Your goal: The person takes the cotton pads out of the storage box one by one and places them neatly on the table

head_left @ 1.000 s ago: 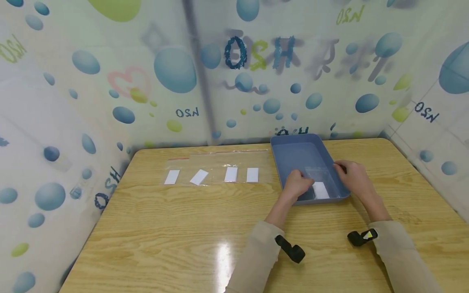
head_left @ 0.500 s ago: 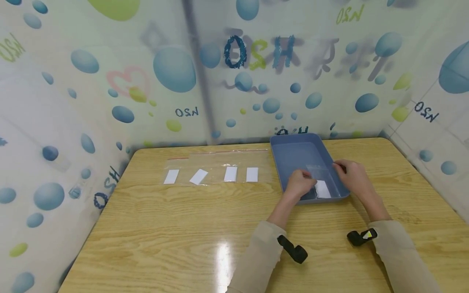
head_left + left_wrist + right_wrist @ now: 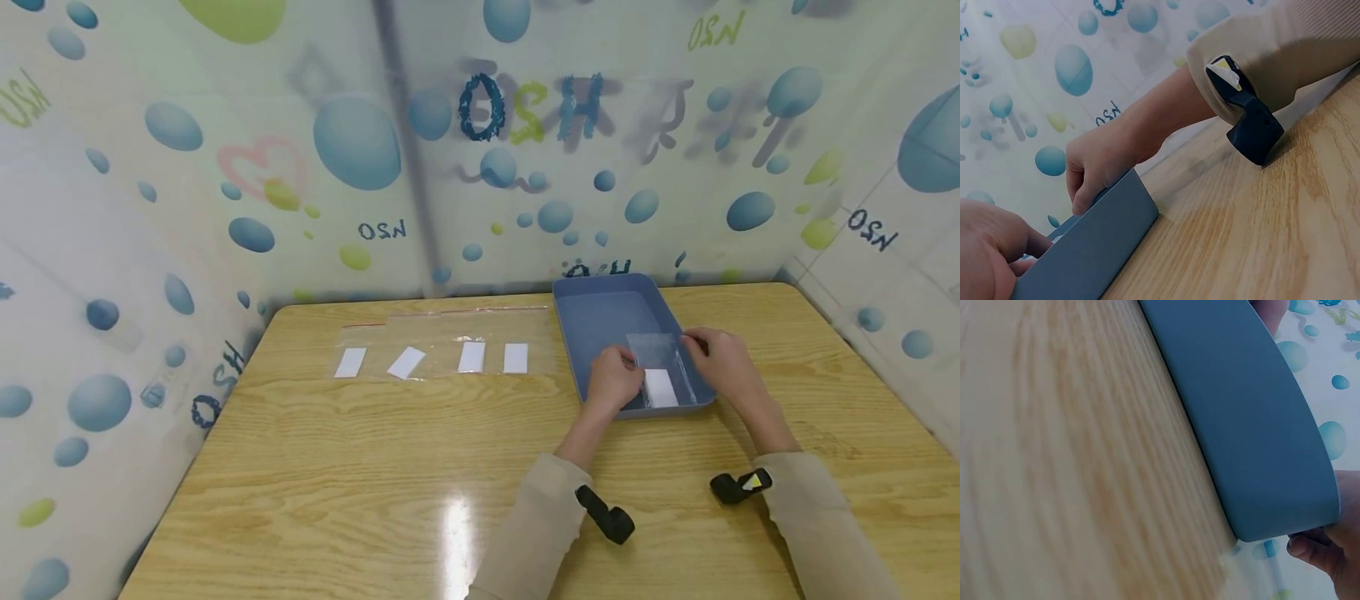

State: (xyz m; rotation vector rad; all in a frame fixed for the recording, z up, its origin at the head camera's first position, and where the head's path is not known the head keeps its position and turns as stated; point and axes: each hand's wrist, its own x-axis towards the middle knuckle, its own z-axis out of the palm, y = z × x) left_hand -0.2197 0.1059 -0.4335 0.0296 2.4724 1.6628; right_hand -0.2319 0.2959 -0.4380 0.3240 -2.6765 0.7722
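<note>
Inside the blue tray [image 3: 607,312], a clear plastic bag [image 3: 652,346] with a white card [image 3: 661,388] in it lies toward the near right corner. My left hand [image 3: 613,383] reaches over the front wall and pinches the bag's left edge with curled fingers. In the left wrist view the tray wall hides the fingertips of that left hand [image 3: 991,250]. My right hand [image 3: 723,362] grips the tray's right rim, beside the bag. From the right wrist view, the right hand [image 3: 1335,544] shows with its thumb against the outside of the tray's corner.
Left of the tray, several clear zip bags [image 3: 495,323] lie in an overlapping row on the wooden table [image 3: 375,467], each with a white card [image 3: 472,357]. A curtain [image 3: 300,225] printed with bubbles hangs behind the table's far edge.
The bag in the tray has shifted slightly right and lies flatter, its upper part showing more. My left hand has moved a little to the right; my right hand has stayed on the rim.
</note>
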